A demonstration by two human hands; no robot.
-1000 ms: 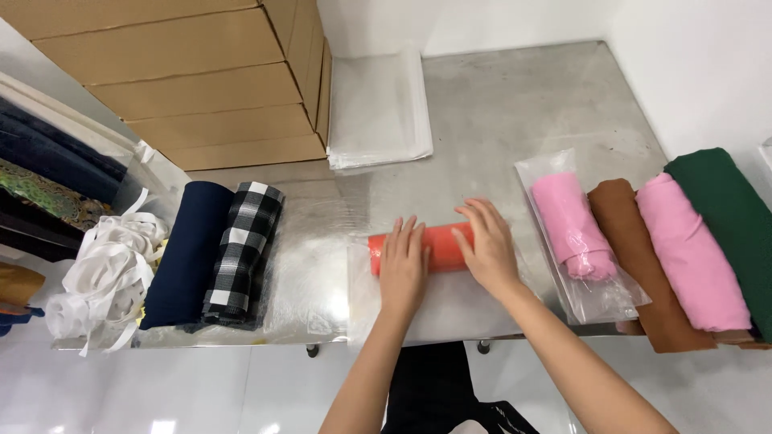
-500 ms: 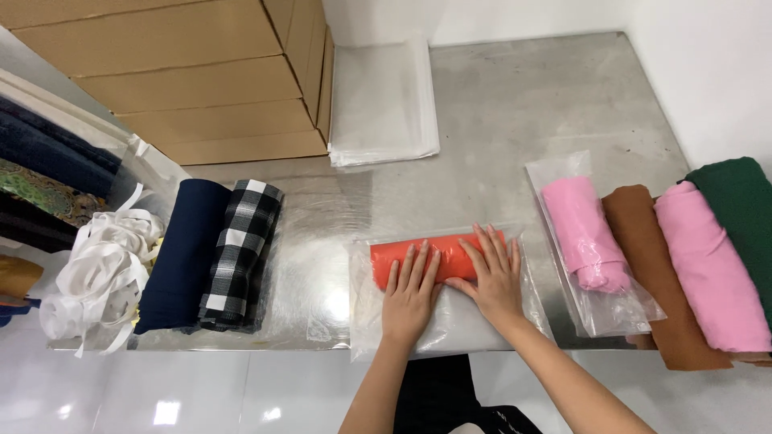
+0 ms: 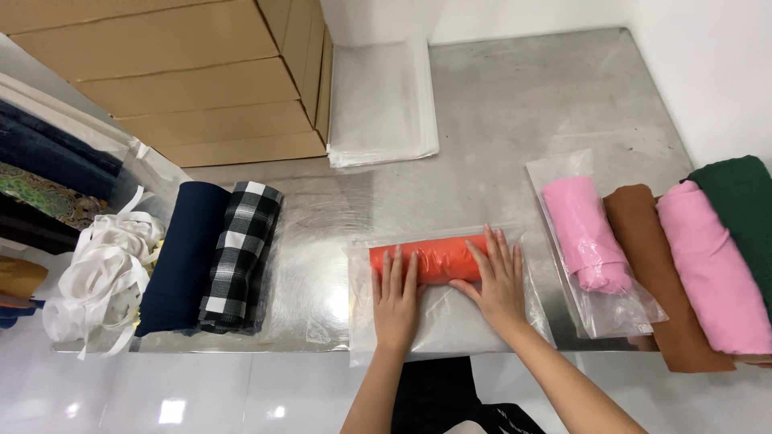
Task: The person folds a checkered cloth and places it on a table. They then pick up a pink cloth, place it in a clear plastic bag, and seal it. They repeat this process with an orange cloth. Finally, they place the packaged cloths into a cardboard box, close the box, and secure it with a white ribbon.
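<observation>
An orange roll of cloth (image 3: 434, 255) lies crosswise inside a clear plastic bag (image 3: 450, 321) at the near edge of the steel table (image 3: 515, 120). My left hand (image 3: 396, 301) lies flat on the bag with its fingertips against the roll's left part. My right hand (image 3: 497, 281) is flat too, fingers spread over the roll's right end. Both press on the bag and grip nothing.
A bagged pink roll (image 3: 585, 233), a brown roll (image 3: 655, 269), another pink roll (image 3: 712, 265) and a green roll (image 3: 744, 205) lie to the right. Navy (image 3: 181, 257) and black-and-white checked (image 3: 241, 257) rolls lie left, beside white straps (image 3: 100, 277). Cardboard boxes (image 3: 177, 80) and stacked clear bags (image 3: 382, 100) sit behind.
Both hands have slid toward me from on top of the orange roll onto the flat bag, smoothing it. The view has shifted slightly.
</observation>
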